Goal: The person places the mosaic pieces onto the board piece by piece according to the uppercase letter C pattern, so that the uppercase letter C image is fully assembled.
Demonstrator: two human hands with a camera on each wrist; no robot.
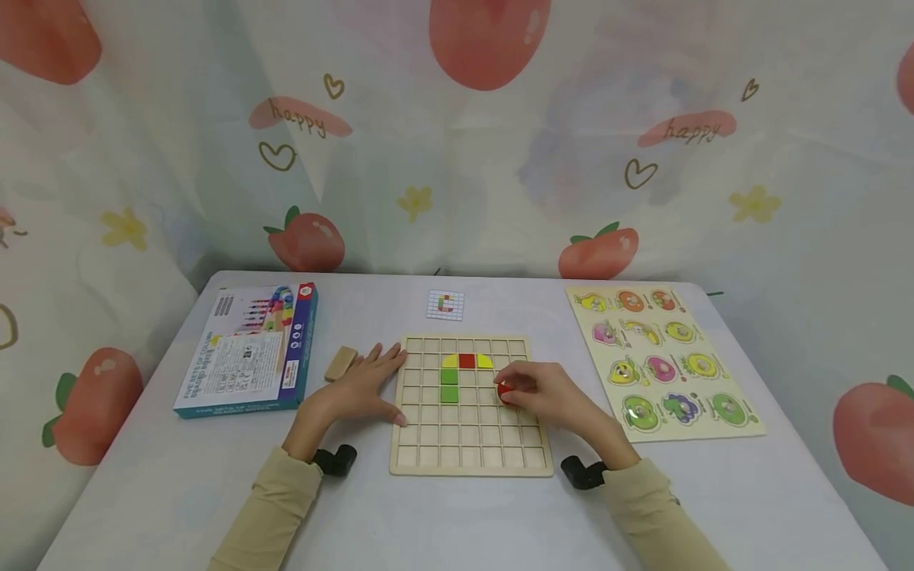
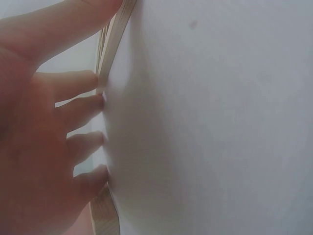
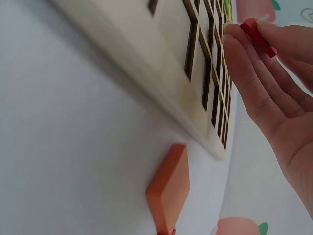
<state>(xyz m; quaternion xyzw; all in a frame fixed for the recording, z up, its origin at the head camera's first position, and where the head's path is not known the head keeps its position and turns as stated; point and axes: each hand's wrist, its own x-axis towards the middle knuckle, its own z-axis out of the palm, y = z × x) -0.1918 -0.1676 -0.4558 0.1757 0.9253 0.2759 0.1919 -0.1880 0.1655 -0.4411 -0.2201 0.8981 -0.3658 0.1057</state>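
A wooden grid board (image 1: 471,464) lies in front of me. On it a red square block (image 1: 466,361) sits between two yellow pieces with curved edges (image 1: 485,362). Below the left yellow piece, two green square blocks (image 1: 449,394) form a column. My right hand (image 1: 553,392) pinches a small red block (image 3: 258,37) between thumb and fingers over the board's right side; its full outline is partly covered. With fingers spread, my left hand (image 1: 355,390) touches the board's left edge. An orange block (image 3: 171,188) lies on the table beside the board in the right wrist view.
A plain wooden block (image 1: 341,363) lies by the left fingertips. Further left is a boxed toy set (image 1: 243,349). Behind the board lies a small pattern card (image 1: 445,305). A fruit picture board (image 1: 664,365) lies at the right. A printed cloth hangs behind the table.
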